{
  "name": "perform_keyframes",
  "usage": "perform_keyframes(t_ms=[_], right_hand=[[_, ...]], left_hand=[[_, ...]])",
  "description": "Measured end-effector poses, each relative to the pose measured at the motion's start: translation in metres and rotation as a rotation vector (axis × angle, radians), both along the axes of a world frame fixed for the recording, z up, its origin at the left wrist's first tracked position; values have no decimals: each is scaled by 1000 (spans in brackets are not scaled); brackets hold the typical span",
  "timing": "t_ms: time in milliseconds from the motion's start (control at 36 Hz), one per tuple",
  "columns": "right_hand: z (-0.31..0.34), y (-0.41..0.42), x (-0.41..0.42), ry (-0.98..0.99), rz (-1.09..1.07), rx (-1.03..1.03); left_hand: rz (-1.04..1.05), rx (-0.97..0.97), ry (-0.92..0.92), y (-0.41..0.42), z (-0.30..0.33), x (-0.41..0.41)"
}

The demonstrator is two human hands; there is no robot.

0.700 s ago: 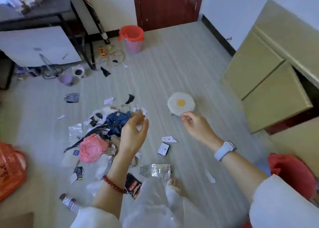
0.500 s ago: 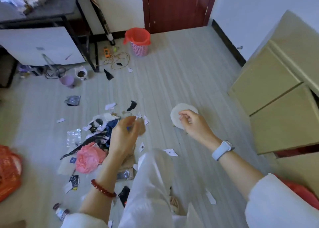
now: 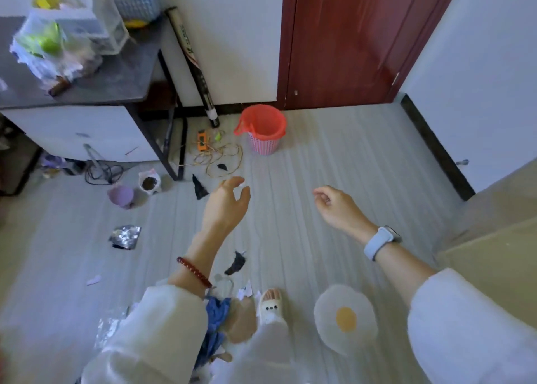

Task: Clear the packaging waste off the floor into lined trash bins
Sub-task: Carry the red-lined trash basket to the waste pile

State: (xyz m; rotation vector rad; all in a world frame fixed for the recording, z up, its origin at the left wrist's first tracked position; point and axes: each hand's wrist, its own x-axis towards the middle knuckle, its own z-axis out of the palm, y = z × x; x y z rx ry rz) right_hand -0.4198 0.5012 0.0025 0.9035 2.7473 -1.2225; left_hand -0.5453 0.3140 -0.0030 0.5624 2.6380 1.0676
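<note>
A pink basket bin [image 3: 264,144] with a red liner stands by the door, upright, well beyond both hands. My left hand [image 3: 226,203] hangs over the floor with its fingers apart and nothing in it. To its right, my right hand [image 3: 334,206] is loosely curled and holds nothing that I can see. Waste lies around: a crumpled foil wrapper [image 3: 125,237] to the left, a black scrap [image 3: 200,187] beside my left hand, another black scrap [image 3: 236,263] under my forearm, and blue packaging [image 3: 216,314] with white paper bits at my feet.
A fried-egg shaped mat [image 3: 345,317] lies by my slippered foot [image 3: 271,302]. A dark desk [image 3: 116,90] with bags on it stands at the left, with tangled cords [image 3: 218,157], a purple cup [image 3: 120,196] and a white cup [image 3: 149,183] beside its leg. A beige cabinet [image 3: 494,253] fills the right.
The view has lifted and advanced toward the bin; the waste pile and egg mat now lie near my feet. My left hand, closed before, has opened. My right hand has left the mat.
</note>
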Motion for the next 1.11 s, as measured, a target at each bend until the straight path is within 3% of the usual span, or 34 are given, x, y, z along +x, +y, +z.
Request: perform_keyframes(t_ms=[139,333,806,972,1111], right_hand=[[16,64,-83,34,-22,16],[0,154,-185,-35,-53,72],[-92,350,-555,-237,221,123],[-165,381,-665,-300,292,113],[-278,407,-737,-360,278,132]], left_hand=[[-35,8,42,69,17,-93],[-95,-20,-16,162,-6,-188],[99,-121,-151,335,-93,-525],[181,-253,-160,348,-169,-616],[181,-364,-273,368,-270,-679]])
